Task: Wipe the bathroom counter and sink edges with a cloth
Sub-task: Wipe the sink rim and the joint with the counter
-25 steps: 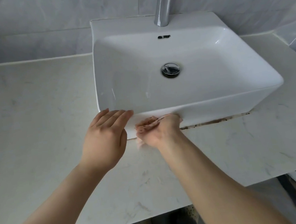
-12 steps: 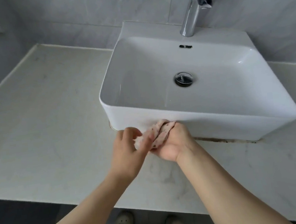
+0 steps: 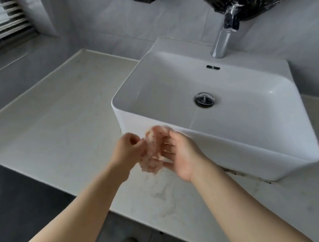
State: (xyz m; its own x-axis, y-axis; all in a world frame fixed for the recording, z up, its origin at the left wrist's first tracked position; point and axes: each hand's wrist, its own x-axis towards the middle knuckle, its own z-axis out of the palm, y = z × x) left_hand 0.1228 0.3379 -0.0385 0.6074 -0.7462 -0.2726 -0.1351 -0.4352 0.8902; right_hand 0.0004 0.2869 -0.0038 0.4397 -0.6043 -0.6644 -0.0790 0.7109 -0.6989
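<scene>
Just off the front edge of the sink (image 3: pixel 236 152), above wide counter (image 3: pixel 56 121), left hand (image 3: pixel 127 151) pinches the cloth (image 3: pixel 153 153); right hand (image 3: pixel 181 155) lies spread against it.

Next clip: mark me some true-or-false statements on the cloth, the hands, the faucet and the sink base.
1. The cloth is between the left hand and the right hand. True.
2. Water runs from the faucet. False: no stream shows.
3. Dark grime lines the base of the sink on the counter. True.
4. The cloth is blue. False: it is pinkish.
5. The right hand is a fist. False: its fingers are spread.
</scene>
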